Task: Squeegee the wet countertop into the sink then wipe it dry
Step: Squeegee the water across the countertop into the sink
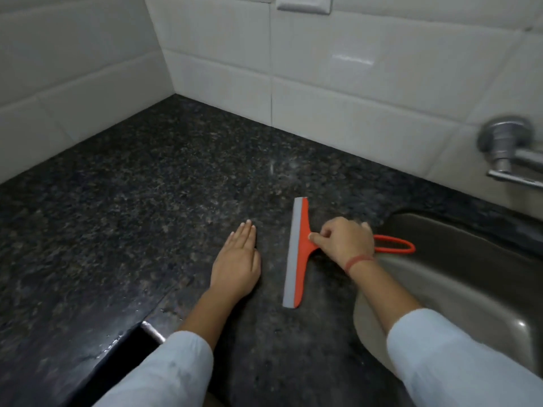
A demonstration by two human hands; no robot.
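An orange squeegee [298, 254] with a grey rubber blade lies on the dark speckled granite countertop [147, 201], blade running near to far. My right hand [343, 240] is closed around its handle, whose loop end sticks out over the steel sink [458, 277] at the right. My left hand [236, 262] rests flat on the counter just left of the blade, fingers together, holding nothing. Small water beads glint near the counter's front edge.
White tiled walls meet in a corner at the back left. A chrome tap [508, 151] juts from the wall above the sink. A switch plate [304, 2] sits high on the wall. The counter's front edge drops away at the lower left.
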